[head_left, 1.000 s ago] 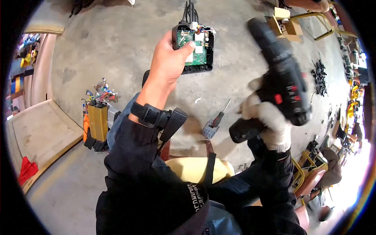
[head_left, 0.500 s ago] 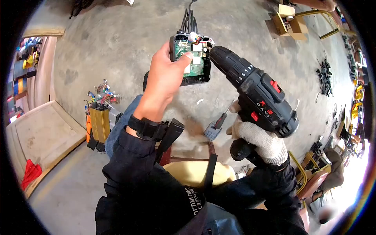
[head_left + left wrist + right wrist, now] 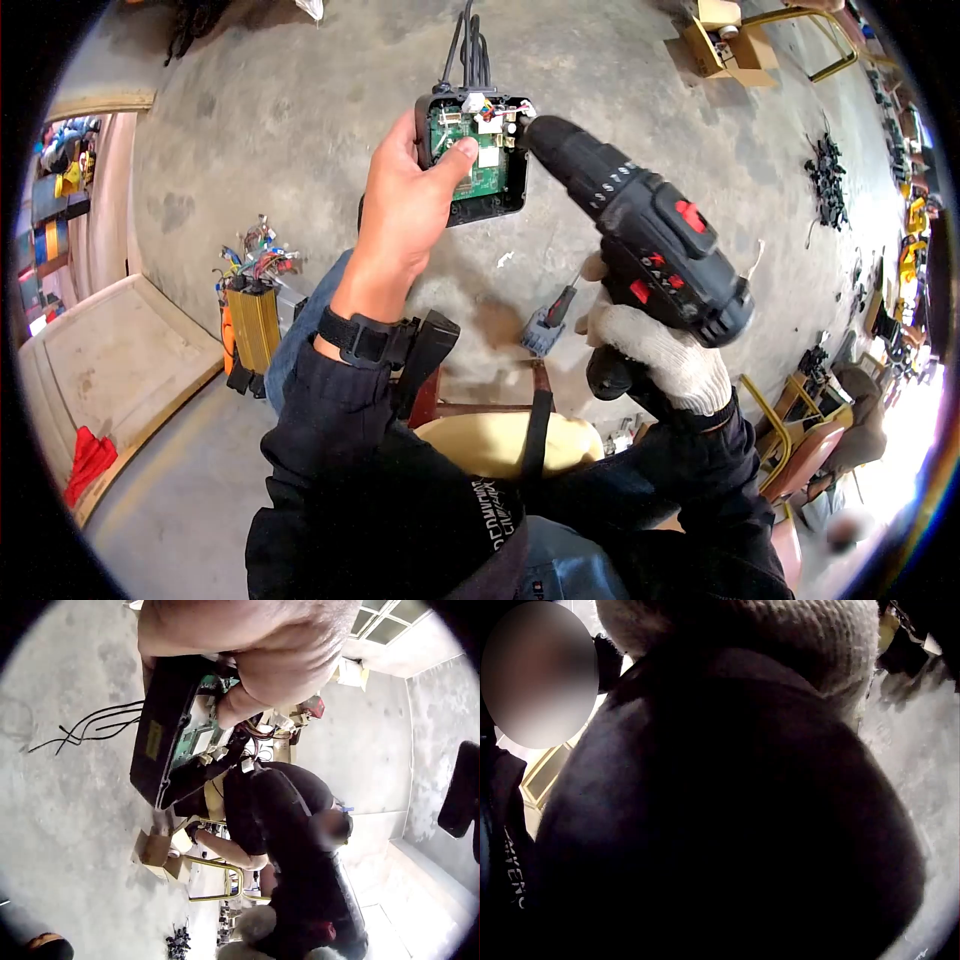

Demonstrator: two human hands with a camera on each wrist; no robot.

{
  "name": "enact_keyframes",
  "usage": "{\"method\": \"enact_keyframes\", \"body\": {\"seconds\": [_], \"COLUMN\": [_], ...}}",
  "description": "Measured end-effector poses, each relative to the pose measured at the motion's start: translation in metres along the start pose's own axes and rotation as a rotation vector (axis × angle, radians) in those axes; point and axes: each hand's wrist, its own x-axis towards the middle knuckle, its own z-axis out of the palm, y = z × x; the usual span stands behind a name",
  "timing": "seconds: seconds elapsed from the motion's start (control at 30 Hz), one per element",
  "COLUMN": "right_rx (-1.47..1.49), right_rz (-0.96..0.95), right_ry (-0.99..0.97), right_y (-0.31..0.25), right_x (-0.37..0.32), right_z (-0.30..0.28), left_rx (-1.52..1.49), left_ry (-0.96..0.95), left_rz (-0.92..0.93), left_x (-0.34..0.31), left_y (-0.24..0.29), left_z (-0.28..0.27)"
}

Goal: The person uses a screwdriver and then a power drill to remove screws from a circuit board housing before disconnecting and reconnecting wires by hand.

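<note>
My bare left hand (image 3: 402, 200) grips a black casing (image 3: 513, 190) by its left side, the thumb lying over the green circuit board (image 3: 485, 182) inside. Black cables (image 3: 478, 60) run out of the casing's top edge. My gloved right hand (image 3: 665, 360) holds a black and red cordless drill (image 3: 655, 235) by its handle, and the drill's nose is at the casing's upper right edge. Whether it touches there, I cannot tell. In the left wrist view the casing (image 3: 157, 742) is seen from its side under the left hand (image 3: 255, 645). The drill's dark base fills the right wrist view.
On the floor below the casing lie a screwdriver (image 3: 562, 305) and a grey glove-like item (image 3: 541, 335). A gold metal box (image 3: 253, 330) with wires stands left of my leg, beside a wooden board (image 3: 120, 350). An open carton (image 3: 735, 50) and a black cable pile (image 3: 828, 185) are at right.
The drill has swung from the right to the casing's edge, its nose now pointing up and left. The left hand and casing have shifted slightly left and down in the head view.
</note>
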Motion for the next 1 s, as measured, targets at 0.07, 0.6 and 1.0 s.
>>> {"method": "enact_keyframes", "body": {"seconds": [0.07,0.6,1.0], "right_rx": [0.021,0.007,-0.067], "right_rz": [-0.052,-0.069,-0.111], "right_ry": [0.014,0.03,-0.061], "right_y": [0.003,0.006,0.019], "right_x": [0.0,0.005,0.006], "right_z": [-0.002,0.001,0.001], "left_rx": [0.005,0.028,0.034], "left_ry": [0.014,-0.048,-0.063], "left_rz": [-0.012,0.086,0.049], "left_x": [0.0,-0.002,-0.003], "left_y": [-0.001,-0.002,-0.001], "left_z": [-0.001,0.004,-0.001]}}
